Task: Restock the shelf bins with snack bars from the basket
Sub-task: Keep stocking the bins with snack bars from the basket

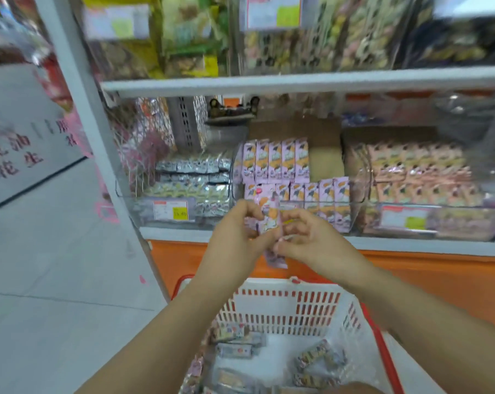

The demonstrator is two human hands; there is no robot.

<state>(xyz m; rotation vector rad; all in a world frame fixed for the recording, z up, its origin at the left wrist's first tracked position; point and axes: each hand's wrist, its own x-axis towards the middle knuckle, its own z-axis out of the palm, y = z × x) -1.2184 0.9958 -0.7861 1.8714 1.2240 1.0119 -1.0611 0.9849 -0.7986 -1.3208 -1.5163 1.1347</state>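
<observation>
You are partway through, as I judge it: the middle bin [326,204] already has a front row of upright pink packs [311,194] across its width and a back row that covers only its left part, leaving a bare brown cardboard patch [324,163] at its back right, so there looks to be room for more. Just in front of that bin's near wall, you hold a pink-wrapped snack bar [269,220] between both hands. It may be more than one bar, as blur hides the count. Your left hand [235,234] has its fingers curled round the bar's left edge, and your right hand [306,237] pinches its right edge with bent fingers; the bar's lower end pokes out beneath them. It is not yet in the bin. Below the middle bin and nearer to you sits the basket [283,308], white with red trim, and it is far from emptied: several wrapped bars [235,351] lie loose on its floor, more [314,354] to their right, some pale or silvery and not pink, so other bins probably need stock too. To the left of the middle bin, a clear bin [127,191] holds stacked silver-wrapped bars [189,180] and looks fairly full, with a price label [171,210] on its front. To the right of the middle bin, another clear bin [365,177] is packed with peach-coloured packs [411,172]; they are too blurred to count.
</observation>
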